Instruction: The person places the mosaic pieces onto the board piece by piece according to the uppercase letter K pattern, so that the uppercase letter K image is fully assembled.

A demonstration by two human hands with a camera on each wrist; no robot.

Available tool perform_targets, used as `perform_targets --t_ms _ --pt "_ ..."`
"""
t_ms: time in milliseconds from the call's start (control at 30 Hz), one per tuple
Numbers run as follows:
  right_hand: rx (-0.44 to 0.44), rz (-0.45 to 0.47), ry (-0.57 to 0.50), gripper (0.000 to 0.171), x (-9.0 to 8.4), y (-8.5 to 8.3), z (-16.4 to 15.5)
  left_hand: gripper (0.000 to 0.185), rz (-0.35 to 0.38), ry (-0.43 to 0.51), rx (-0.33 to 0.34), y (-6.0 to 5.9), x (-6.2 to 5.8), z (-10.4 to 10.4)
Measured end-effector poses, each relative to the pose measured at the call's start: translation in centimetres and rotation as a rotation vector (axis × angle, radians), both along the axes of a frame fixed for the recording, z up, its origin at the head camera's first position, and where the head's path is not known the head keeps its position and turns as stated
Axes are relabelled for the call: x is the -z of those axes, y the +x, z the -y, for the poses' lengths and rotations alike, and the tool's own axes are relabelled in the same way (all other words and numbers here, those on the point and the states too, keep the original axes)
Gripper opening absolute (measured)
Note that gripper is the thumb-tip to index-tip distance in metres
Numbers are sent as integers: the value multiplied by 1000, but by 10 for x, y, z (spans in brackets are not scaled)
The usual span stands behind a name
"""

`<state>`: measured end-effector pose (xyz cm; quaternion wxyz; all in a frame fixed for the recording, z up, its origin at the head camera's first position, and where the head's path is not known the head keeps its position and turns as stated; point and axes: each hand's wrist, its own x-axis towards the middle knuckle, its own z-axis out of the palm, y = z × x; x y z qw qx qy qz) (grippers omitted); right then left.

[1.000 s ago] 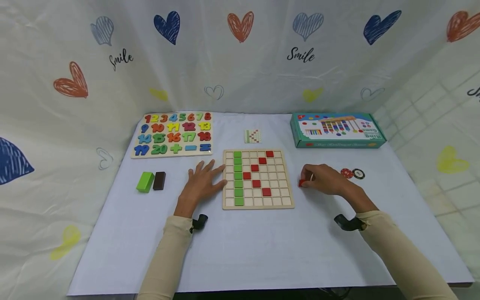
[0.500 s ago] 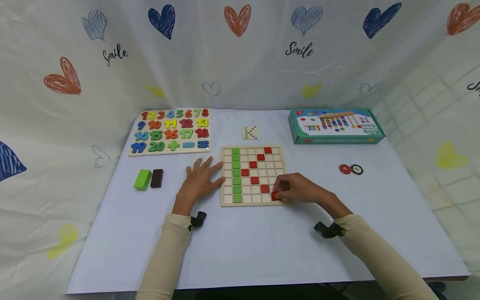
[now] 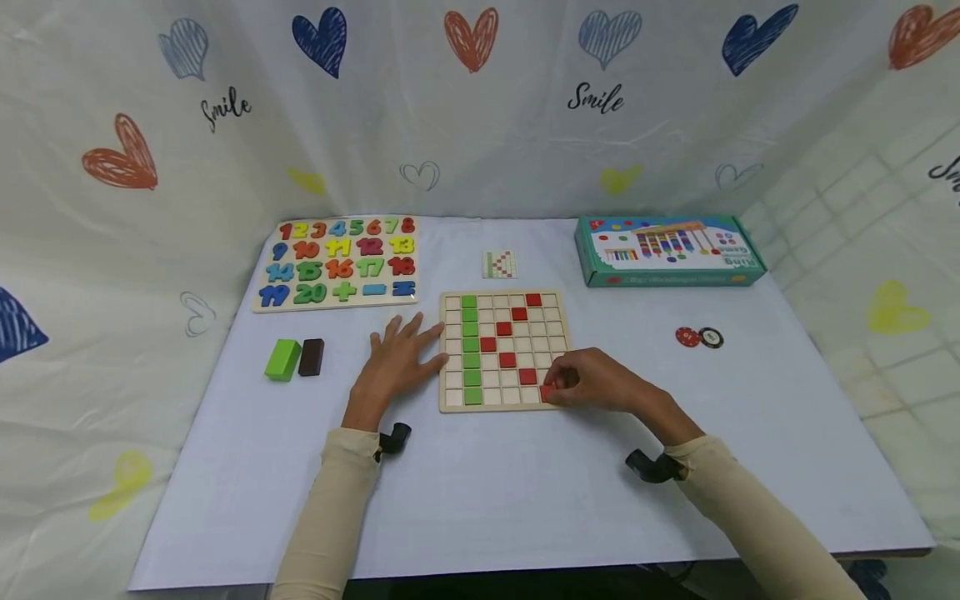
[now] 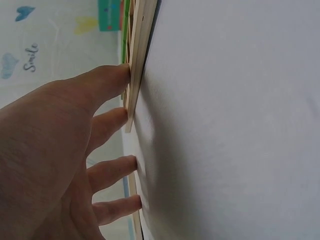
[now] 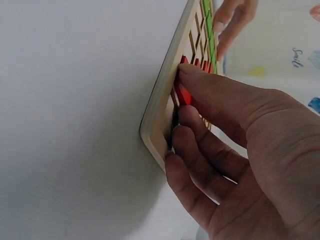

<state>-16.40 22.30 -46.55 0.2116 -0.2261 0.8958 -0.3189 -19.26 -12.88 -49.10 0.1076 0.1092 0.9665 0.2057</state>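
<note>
A wooden grid board [image 3: 453, 379] lies mid-table, with a column of green tiles [image 3: 470, 343] on its left and red tiles [image 3: 507, 360] set in slanting lines. Between thumb and index finger, my right hand [image 3: 600, 383] pinches a red tile [image 5: 183, 91] at the board's near right corner. In the right wrist view this tile stands tilted over its cell, and the other fingers curl above the corner. My left hand [image 3: 393, 362] spreads its fingers at the board's left side; thumb and index fingertip touch the edge [image 4: 137, 55].
Behind the board lies a small pattern card [image 3: 499, 264]. A number puzzle [image 3: 337, 260] is at back left, a green box [image 3: 670, 252] at back right. Green [image 3: 282, 360] and dark brown [image 3: 311, 357] blocks sit left; red [image 3: 687, 337] and black-and-white [image 3: 711, 337] round chips sit right.
My right hand has carried the red tile leftward from the table beside the board to the board's near right corner. My left hand has stayed at the left edge.
</note>
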Motion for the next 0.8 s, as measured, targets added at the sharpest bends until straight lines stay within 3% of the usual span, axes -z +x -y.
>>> perform_targets --t_ms 233,567,800 --pt "-71 -173 187 23 -15 7 10 67 -3 -8 1 -1 -1 0" --pt "-140 -344 268 21 -15 7 14 67 12 -11 0 -1 -2 0" --pt "-143 -370 262 22 -13 8 12 67 20 -15 -8 1 -2 -1"
